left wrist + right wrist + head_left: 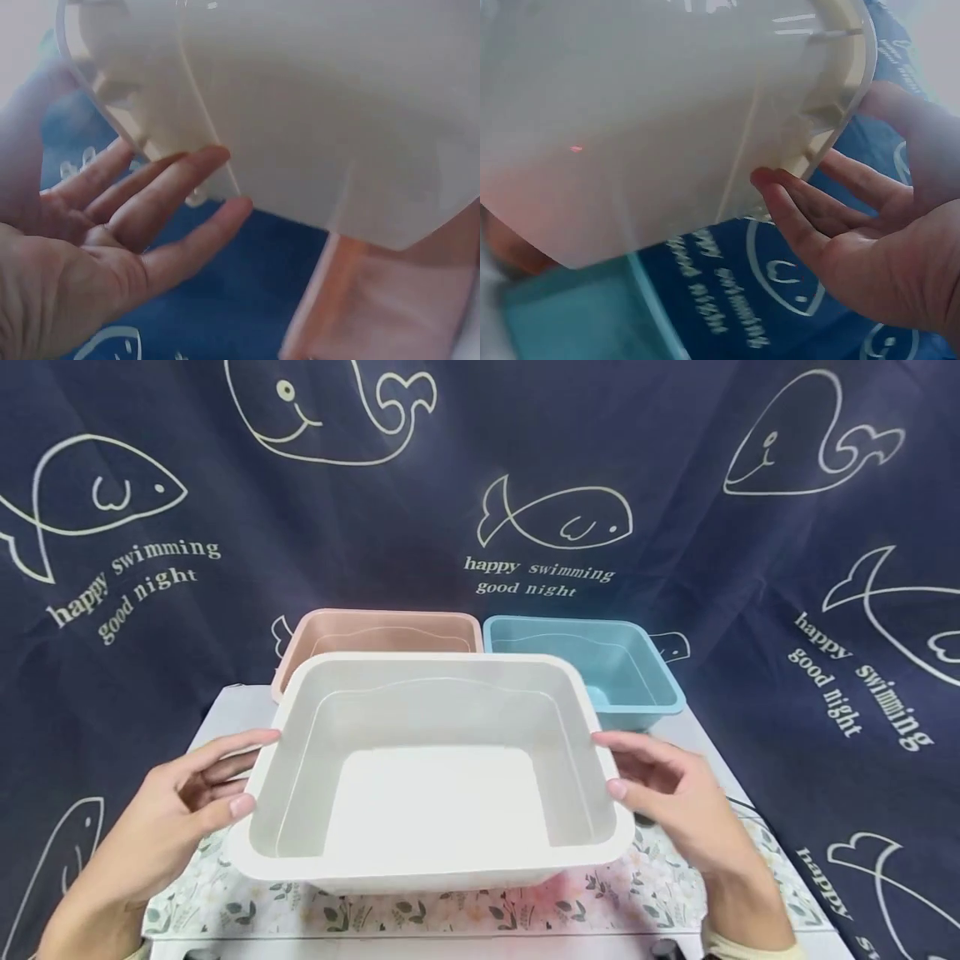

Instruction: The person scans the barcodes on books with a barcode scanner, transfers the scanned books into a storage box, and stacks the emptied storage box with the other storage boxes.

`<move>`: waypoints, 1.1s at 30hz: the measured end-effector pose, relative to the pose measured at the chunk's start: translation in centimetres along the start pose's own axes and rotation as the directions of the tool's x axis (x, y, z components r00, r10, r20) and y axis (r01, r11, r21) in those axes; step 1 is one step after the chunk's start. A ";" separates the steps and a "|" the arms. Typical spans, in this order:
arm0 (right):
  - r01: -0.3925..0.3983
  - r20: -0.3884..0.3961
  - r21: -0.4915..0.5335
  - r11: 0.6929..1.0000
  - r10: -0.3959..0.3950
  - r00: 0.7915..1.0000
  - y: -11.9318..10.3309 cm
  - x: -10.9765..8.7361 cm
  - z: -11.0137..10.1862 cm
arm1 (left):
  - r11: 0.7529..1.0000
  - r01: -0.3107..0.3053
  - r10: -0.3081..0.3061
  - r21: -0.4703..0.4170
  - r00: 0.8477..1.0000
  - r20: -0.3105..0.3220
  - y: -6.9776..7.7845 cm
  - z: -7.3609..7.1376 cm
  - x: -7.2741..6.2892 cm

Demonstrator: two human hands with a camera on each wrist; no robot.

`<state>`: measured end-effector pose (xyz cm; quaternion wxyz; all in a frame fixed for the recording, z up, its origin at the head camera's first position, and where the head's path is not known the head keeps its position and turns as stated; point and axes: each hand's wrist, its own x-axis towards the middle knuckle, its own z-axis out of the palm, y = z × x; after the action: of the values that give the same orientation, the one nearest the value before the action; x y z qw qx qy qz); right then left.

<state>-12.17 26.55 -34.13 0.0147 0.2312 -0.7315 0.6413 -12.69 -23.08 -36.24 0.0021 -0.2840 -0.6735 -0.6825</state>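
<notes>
A white plastic bin [442, 802] is held up above the table, its inside facing me and showing nothing in it. My left hand [187, 793] grips its left rim, thumb on the near part and fingertips against the outer wall [315, 135]. On the opposite side, my right hand [671, 789] holds the right rim in the same manner. From the right wrist view, fingers [787, 206] touch the bin's outside wall [652, 150] below the rim. Behind the white bin are a pink bin [390, 621] and a blue bin [622, 652].
The pink and blue bins stand side by side at the back of the white table [232, 714]. A floral cloth [420, 914] covers the table's front part. A dark blue curtain [675, 560] with fish drawings hangs behind and around. A dark cable [750, 807] lies at the right edge.
</notes>
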 end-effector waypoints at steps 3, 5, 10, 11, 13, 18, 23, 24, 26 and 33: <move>0.034 -0.005 0.031 0.999 -0.034 0.999 -1.2 0.5 -1.9 | 0.999 0.020 -0.020 0.026 1.000 0.000 1.2 1.1 2.0; 0.057 -0.008 0.060 0.997 -0.057 0.998 -1.7 1.0 -3.1 | 0.999 0.022 -0.021 0.035 1.000 -0.010 1.7 1.8 3.4; 0.060 -0.015 0.130 0.990 -0.059 0.998 -2.4 2.1 -5.8 | 0.997 0.044 -0.041 0.068 0.998 -0.051 2.3 3.3 6.8; 0.061 -0.009 0.156 0.986 -0.060 0.998 -2.5 2.3 -6.3 | 0.996 0.052 -0.048 0.070 0.997 -0.057 2.4 3.5 7.4; 0.050 0.005 0.215 0.975 -0.052 0.999 -2.7 2.8 -7.3 | 0.995 0.063 -0.058 0.078 0.996 -0.067 2.7 4.0 8.5; 0.047 0.040 0.300 0.953 -0.062 0.997 -3.2 3.4 -9.6 | 0.993 0.082 -0.077 0.088 0.995 -0.055 3.8 5.1 10.9; 0.025 0.042 0.317 0.948 -0.041 0.998 -3.6 4.3 -11.4 | 0.991 0.103 -0.099 0.087 0.994 -0.052 4.0 5.8 13.0; 0.020 0.043 0.321 0.947 -0.035 0.998 -3.6 4.5 -11.7 | 0.991 0.108 -0.103 0.083 0.993 -0.054 3.9 5.9 13.3; 0.006 0.063 0.344 0.939 -0.030 0.998 -3.7 5.1 -12.4 | 0.991 0.103 -0.099 0.089 0.994 -0.053 3.8 6.0 14.0; -0.053 0.069 0.353 0.934 0.031 0.997 -3.8 7.1 -14.8 | 0.990 0.079 -0.070 0.114 0.994 -0.079 3.2 6.9 16.7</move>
<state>-21.18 38.03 -25.70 -0.0639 0.2344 -0.6088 0.7552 -22.85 -10.67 -27.24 0.0186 -0.2322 -0.7218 -0.6517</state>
